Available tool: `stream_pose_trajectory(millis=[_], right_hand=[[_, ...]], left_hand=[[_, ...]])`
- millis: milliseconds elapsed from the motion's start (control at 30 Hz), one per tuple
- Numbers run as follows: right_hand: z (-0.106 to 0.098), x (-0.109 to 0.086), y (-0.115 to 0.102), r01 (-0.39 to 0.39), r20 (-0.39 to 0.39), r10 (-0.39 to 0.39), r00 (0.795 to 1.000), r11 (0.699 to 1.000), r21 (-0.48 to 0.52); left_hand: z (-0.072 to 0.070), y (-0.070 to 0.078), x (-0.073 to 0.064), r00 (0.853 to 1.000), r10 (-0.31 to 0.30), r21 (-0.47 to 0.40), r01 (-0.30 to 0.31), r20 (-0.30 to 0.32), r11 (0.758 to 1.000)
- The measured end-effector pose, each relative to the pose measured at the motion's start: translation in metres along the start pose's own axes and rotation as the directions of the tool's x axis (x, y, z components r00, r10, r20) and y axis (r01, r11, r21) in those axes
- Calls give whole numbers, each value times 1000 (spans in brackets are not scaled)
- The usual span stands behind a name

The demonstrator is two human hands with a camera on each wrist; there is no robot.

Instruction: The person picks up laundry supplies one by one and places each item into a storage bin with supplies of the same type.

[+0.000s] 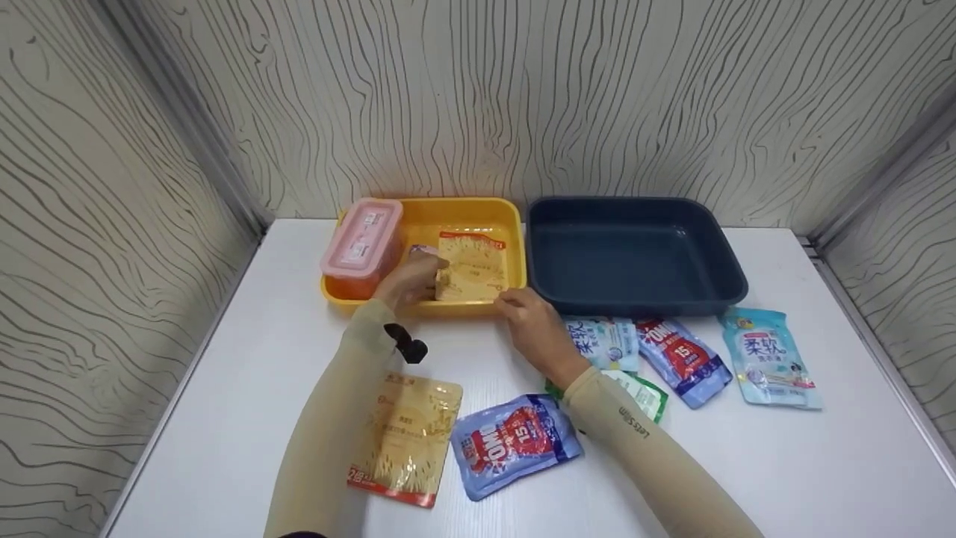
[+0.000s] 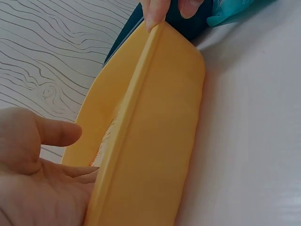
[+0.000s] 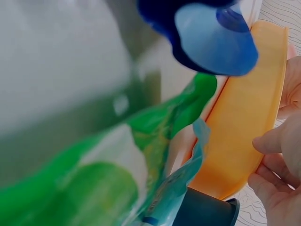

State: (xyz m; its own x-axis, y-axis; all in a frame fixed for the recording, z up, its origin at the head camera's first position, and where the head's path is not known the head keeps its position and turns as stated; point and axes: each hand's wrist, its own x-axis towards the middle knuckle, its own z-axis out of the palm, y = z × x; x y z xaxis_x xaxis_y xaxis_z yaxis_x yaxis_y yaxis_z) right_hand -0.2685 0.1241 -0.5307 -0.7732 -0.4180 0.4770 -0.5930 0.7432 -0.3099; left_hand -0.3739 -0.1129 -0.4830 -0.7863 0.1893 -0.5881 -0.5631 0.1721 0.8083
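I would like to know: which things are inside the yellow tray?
Inside the yellow tray are a pink-lidded container and a gold packet. The left hand partly covers a purplish item; what lies beneath these cannot be seen.

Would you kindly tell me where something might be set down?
Free: the white tabletop left of the beige left sleeve, and inside the rectangular dark-blue plastic tray. Crowded: in front of that tray, among blue plastic pouches.

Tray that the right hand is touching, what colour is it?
The tray is a warm, orangey yellow, shown best in the head view.
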Motion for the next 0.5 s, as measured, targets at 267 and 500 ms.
stream_pose_trajectory(millis=[267,500], right_hand=[[-1,-1,-1,-17,17,17,1000,1000,24],[-1,-1,0,-17,16,17,1000,1000,12]], left_hand=[[-4,4,-18,997,-20,119,28,-70,993],[-3,7,-29,998,44,221,-32,-48,975]])
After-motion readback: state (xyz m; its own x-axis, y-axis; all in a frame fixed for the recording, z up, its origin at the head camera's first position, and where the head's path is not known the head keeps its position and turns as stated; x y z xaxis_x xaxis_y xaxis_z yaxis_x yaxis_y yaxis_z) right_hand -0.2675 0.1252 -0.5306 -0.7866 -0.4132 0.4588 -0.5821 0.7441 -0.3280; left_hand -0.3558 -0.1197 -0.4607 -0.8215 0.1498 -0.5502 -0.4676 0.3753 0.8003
